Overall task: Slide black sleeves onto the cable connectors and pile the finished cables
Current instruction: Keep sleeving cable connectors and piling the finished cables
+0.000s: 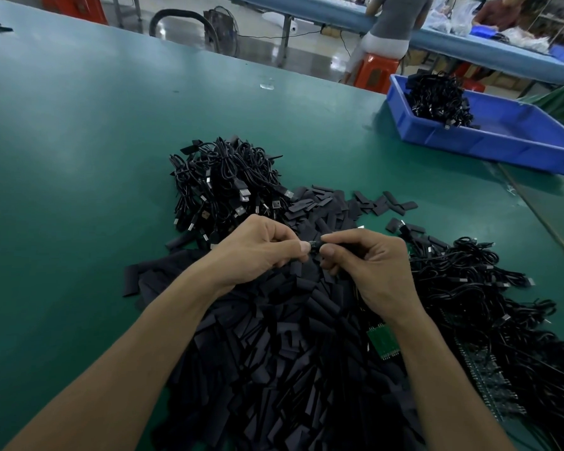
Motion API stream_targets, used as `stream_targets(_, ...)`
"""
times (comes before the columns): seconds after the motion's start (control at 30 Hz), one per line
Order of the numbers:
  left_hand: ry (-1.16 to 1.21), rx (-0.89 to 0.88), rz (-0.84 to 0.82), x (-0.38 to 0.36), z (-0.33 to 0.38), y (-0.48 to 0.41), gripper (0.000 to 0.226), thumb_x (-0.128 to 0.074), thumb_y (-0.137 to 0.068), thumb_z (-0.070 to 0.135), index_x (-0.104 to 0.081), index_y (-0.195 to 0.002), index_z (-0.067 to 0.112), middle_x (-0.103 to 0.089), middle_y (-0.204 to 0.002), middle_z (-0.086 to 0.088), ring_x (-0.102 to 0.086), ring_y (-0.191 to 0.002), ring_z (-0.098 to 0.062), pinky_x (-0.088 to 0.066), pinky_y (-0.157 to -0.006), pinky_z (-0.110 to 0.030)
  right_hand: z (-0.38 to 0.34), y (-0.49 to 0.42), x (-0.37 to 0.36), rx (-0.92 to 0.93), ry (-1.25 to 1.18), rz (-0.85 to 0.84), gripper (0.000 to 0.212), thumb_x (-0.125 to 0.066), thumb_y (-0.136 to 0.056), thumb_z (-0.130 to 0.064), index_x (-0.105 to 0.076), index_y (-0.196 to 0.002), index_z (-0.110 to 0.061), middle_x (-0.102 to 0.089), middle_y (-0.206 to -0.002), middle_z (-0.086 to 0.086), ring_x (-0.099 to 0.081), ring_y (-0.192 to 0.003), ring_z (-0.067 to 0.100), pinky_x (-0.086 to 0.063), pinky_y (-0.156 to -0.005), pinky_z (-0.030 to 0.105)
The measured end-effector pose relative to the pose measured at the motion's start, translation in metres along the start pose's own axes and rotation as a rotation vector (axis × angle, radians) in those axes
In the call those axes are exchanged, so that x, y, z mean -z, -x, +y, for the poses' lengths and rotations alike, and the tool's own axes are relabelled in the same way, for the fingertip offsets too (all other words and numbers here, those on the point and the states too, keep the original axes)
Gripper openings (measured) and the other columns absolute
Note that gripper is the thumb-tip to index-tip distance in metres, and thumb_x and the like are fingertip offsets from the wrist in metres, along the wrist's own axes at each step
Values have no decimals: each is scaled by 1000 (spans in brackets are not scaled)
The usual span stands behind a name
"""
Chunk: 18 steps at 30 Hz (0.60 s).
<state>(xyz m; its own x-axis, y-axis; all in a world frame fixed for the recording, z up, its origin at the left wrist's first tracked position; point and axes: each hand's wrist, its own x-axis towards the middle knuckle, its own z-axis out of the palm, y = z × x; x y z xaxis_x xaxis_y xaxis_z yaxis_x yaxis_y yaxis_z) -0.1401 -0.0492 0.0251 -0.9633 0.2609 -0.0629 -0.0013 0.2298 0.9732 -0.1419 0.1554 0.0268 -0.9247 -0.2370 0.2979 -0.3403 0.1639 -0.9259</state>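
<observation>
Sleeves point(290, 369), loose and black, heaped nearest on the green table point(79, 141); both hands at work above them.

Left hand point(258, 252): thumb and forefinger pinched on a small black piece, likely a sleeve. Connector point(315, 245) sits between the two hands, above the heap. Right hand point(368, 265): fingers curled, clamped on the cable end. Step, by my read: sleeve being started onto the connector. Next: push it fully home, then drop the cable on a pile. Cannot tell whether the finished one is the rear pile point(228, 183) or the right bundle point(469, 288).
</observation>
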Motion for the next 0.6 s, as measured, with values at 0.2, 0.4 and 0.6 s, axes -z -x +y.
stream_targets(0.2, -9, -1, -8, 3, 0, 2, 25, -69, -93, 32, -77, -77, 13, -50, -54, 6, -39, -61, -20, -29, -56, -27, 3, 5, -2, 8, -101, 45, 18, -77, -76, -13, -76, -93, -14, -75, -74, 5, -71, -63, 16, -58, -64, 22)
stream_targets(0.4, 3, 26, -25, 2, 1, 1, 26, -69, -93, 31, -77, -75, 14, -49, -53, 7, -38, -61, -21, -29, -56, -27, 3, 4, 2, 27, -84, 33, 23, -81, -73, -13, -76, -95, -17, -76, -76, 4, -69, -62, 14, -56, -65, 20)
stream_targets(0.6, 9, 25, -22, 0, 0, 1, 27, -69, -89, 35, -76, -75, 13, -49, -53, 5, -36, -60, -21, -28, -52, -24, 2, 3, 3, 6, -59, -10, 24, -82, -72, -23, -78, -94, -30, -76, -77, 7, -71, -64, 23, -59, -66, 28)
